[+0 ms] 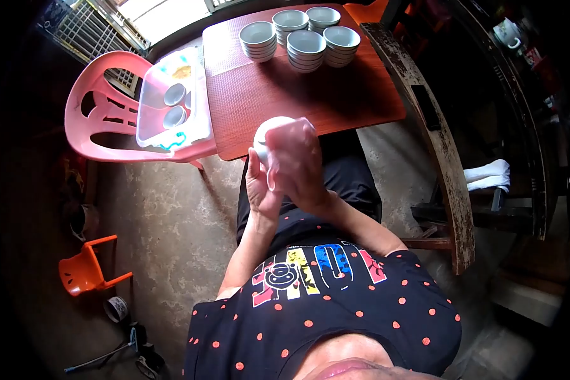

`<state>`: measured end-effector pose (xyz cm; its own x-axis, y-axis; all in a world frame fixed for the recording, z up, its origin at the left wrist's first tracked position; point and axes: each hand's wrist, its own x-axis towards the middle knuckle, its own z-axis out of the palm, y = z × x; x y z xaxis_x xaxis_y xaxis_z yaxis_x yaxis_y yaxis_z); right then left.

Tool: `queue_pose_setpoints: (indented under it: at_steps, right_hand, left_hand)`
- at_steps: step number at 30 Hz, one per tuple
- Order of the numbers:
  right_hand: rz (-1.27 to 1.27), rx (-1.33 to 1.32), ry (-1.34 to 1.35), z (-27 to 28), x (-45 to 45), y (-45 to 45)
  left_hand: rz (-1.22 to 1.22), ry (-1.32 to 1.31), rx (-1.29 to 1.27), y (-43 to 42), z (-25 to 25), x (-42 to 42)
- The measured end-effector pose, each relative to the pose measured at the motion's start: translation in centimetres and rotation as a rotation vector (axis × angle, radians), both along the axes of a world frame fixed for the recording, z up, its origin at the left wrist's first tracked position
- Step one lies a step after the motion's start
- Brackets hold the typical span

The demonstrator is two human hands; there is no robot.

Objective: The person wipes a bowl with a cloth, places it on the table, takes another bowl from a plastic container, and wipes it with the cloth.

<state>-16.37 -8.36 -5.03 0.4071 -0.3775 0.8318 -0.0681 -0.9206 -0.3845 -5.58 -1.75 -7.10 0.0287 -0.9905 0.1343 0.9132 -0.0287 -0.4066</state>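
Head view: hands (264, 190) hold bowl (263, 134) and pink cloth (286, 149) near table edge (361, 125).

Table (367, 104): wood-look top is shining glossily.
Stacked bowls (306, 62), on the table: smooth, glazed-looking, are gleaming.
Chair (82, 101), left of the table: smooth plastic is reflecting light.
Tub (147, 104), beside the table: translucent plastic is glistening.
Pink cloth (288, 142), at the table's near edge: is looking matt.
Bench (446, 164), right of the table: rough wood is showing wear.
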Motion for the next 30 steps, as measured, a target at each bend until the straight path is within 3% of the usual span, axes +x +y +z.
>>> queue_pose_setpoints:
  at_steps: [1, 3, 5, 7, 8, 9, 12, 13, 17, 19, 22, 23, 24, 26, 28, 30]
  right_hand:
    - [-0.018, -0.114, 0.086, -0.1, -0.1, -0.2]
    - [0.065, -0.133, 0.013, 0.3, 0.2, -2.1]
    - [0.091, -0.102, 0.014, 4.3, 0.3, -3.2]
    - [0.402, 0.574, 0.036, 4.2, 0.3, -5.2]
    - [0.556, 0.911, 0.047, 4.3, 0.3, -5.8]
    - [0.732, 1.210, -0.059, 4.4, 0.1, -5.8]
    - [0.652, 1.615, -0.568, 2.3, 0.7, -3.7]
    - [0.661, 1.826, -0.613, 0.9, 0.3, -3.4]
    - [0.812, 2.121, -0.671, -0.3, -1.0, -1.7]
    - [0.760, 2.114, -0.644, -1.7, -1.3, -1.8]
    - [0.620, 2.012, -0.553, -1.2, -1.4, -2.3]
    - [0.585, 1.974, -0.509, -0.7, -1.2, -2.3]
    - [0.621, 1.882, -0.512, -0.1, -0.9, -2.1]
    - [0.682, 1.703, -0.511, 1.9, -0.2, -0.6]
    - [0.639, 1.444, -0.337, 4.7, -0.2, 3.0]
    - [0.428, 0.566, 0.120, 4.3, -0.7, 4.3]
  left_hand:
    - [0.029, 0.045, -0.001, -0.1, 0.0, -0.2]
    - [0.013, 0.171, 0.017, -0.3, -0.8, -0.3]
    - [-0.039, 0.253, 0.061, -0.4, -1.5, 0.2]
    - [0.001, 0.098, 0.039, -0.4, -0.9, 0.3]
    - [0.058, -0.184, 0.042, 0.0, 1.2, -0.5]
    - [0.080, -0.256, 0.067, -0.1, 0.6, -0.3]
    - [0.206, -0.572, 0.149, -0.6, -2.1, 1.1]
    - [0.195, -0.696, 0.147, -0.6, -2.1, 1.5]
    - [0.113, -1.073, 0.176, -0.3, -1.3, 4.4]
    - [0.104, -1.183, 0.240, -0.2, -0.2, 4.4]
    - [0.248, -1.585, 0.381, -1.9, -2.2, 3.6]
    - [0.241, -1.477, 0.417, -1.6, -0.3, 2.3]
    - [0.371, -1.591, 0.479, -1.7, -0.1, 1.4]
    - [0.478, -1.408, 0.439, -2.0, 0.3, 0.7]
    - [0.342, -1.007, 0.290, -1.3, 1.6, 1.2]
    - [0.224, -0.888, 0.344, 0.9, 6.2, 1.3]
